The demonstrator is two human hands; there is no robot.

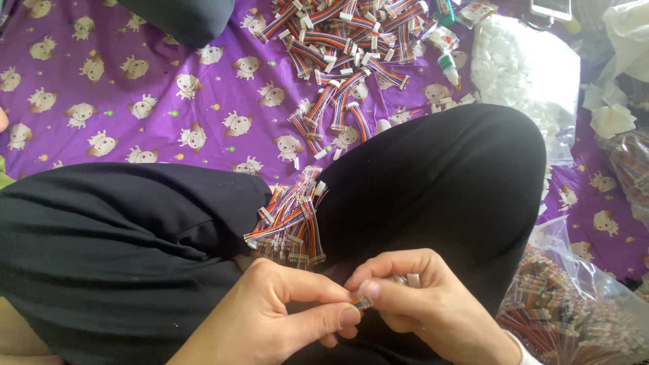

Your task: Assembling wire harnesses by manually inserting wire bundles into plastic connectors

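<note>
Pinching the small ribbon-cable end (363,301) between both thumbs and forefingers, left hand (270,318) and right hand (426,304) closed tight on it, we judge it best to steady it squarely, the cable bundle (292,220) lying just beyond our grip on the lap.

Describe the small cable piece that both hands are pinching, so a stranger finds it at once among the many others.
Start at the black trousers filling the lower picture. At their bottom edge the left hand and right hand meet fingertip to fingertip. The cable piece is the short striped end pinched between them, alone, while the small bundle lies loose on the lap above.
</note>
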